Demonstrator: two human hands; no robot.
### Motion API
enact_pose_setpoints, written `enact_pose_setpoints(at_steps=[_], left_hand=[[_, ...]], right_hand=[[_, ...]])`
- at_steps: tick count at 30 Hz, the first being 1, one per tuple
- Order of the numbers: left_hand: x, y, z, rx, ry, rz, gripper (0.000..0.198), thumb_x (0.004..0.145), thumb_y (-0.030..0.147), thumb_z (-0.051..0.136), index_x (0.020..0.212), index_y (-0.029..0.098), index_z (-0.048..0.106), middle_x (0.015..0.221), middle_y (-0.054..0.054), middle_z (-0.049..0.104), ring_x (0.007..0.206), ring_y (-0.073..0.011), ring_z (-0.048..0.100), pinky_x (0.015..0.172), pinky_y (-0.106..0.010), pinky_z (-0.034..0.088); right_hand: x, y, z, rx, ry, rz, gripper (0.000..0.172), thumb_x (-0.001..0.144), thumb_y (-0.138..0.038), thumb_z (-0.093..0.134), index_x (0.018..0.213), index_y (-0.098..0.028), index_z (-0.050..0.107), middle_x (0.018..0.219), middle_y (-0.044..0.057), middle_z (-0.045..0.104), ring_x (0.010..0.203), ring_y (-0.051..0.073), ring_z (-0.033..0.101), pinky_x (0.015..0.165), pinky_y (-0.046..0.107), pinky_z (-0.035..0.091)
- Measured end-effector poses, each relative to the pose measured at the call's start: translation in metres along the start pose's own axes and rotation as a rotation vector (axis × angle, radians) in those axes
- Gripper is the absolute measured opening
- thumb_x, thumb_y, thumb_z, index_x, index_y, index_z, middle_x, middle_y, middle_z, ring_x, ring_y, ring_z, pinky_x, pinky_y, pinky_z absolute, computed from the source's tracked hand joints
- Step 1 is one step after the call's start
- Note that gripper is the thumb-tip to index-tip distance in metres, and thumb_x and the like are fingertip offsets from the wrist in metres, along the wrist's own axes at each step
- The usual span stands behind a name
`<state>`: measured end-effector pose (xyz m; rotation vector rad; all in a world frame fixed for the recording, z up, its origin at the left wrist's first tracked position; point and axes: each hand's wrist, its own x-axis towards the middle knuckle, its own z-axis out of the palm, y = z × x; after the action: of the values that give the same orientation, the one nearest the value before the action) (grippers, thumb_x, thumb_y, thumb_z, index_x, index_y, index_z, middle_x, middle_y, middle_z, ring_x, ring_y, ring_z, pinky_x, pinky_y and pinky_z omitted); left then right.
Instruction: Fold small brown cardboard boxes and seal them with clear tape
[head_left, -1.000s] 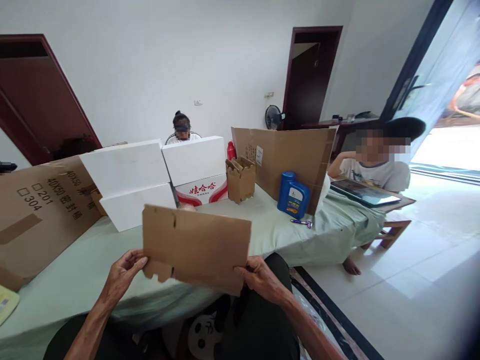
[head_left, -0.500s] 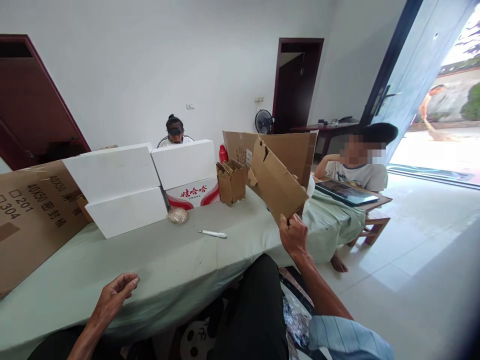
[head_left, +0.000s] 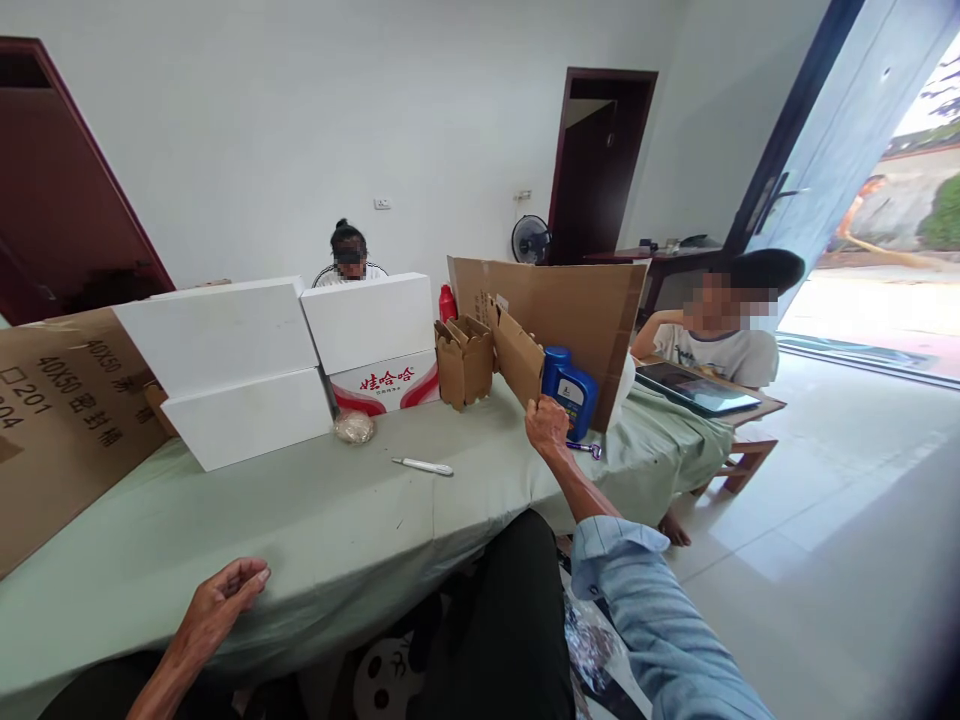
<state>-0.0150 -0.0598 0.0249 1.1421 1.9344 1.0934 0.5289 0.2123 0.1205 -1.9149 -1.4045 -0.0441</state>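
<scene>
My right hand grips the lower near corner of a folded brown cardboard piece, which stands tilted above the table. Just behind and to the right of it are two blue plastic bottles, one partly hidden. A small tool with a shiny metal head lies by their base, its handle partly covered by my wrist. My left hand rests over the table's near edge, fingers loosely curled and holding nothing visible. A white pen-shaped cutter lies on the green cloth between my hands.
White boxes are stacked left of centre, beside a red-and-white carton. A roll of clear tape, a small open cardboard box and a large cardboard panel stand around. Two people sit beyond the table; a tablet lies right.
My right hand has moved left and forward with the cardboard piece, which now sits lower. The blue bottles and the small metal-headed tool have come into view. My left hand has barely moved.
</scene>
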Motion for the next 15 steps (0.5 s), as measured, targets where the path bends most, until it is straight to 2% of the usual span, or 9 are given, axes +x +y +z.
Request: enact_pose_setpoints(at_steps=[3, 7, 11, 15], left_hand=[[-0.001, -0.002, -0.002, 0.024, -0.003, 0.007, 0.105, 0.035, 0.104, 0.073, 0.094, 0.018, 0.078, 0.099, -0.016, 0.083, 0.101, -0.0385, 0.079, 0.079, -0.04, 0.066], [0.001, -0.009, -0.001, 0.008, -0.004, -0.001, 0.104, 0.036, 0.105, 0.073, 0.093, 0.018, 0.078, 0.1, -0.017, 0.083, 0.1, -0.038, 0.08, 0.077, -0.04, 0.066], [0.002, -0.015, 0.0, -0.022, 0.005, 0.007, 0.099, 0.038, 0.101, 0.076, 0.091, 0.017, 0.078, 0.096, -0.015, 0.082, 0.093, -0.0346, 0.079, 0.072, -0.036, 0.064], [-0.002, -0.013, -0.002, -0.035, 0.011, -0.006, 0.097, 0.039, 0.099, 0.078, 0.09, 0.018, 0.078, 0.096, -0.015, 0.082, 0.093, -0.0344, 0.078, 0.073, -0.038, 0.063]], right_hand=[[0.007, -0.003, 0.009, -0.011, -0.039, 0.029, 0.029, 0.107, -0.029, 0.054, 0.107, -0.01, 0.077, 0.114, 0.019, 0.078, 0.108, 0.029, 0.074, 0.097, 0.039, 0.053], [0.015, -0.003, 0.021, -0.007, -0.07, 0.059, 0.035, 0.106, -0.048, 0.066, 0.117, -0.015, 0.072, 0.118, 0.01, 0.075, 0.107, 0.024, 0.072, 0.099, 0.046, 0.058], [0.027, -0.006, 0.029, 0.011, -0.091, 0.069, 0.035, 0.106, -0.044, 0.07, 0.126, -0.016, 0.07, 0.126, 0.01, 0.072, 0.11, 0.024, 0.071, 0.097, 0.046, 0.061], [0.046, -0.011, 0.038, 0.036, -0.103, 0.067, 0.035, 0.106, -0.041, 0.07, 0.129, -0.016, 0.069, 0.128, 0.01, 0.071, 0.111, 0.025, 0.071, 0.097, 0.047, 0.062]])
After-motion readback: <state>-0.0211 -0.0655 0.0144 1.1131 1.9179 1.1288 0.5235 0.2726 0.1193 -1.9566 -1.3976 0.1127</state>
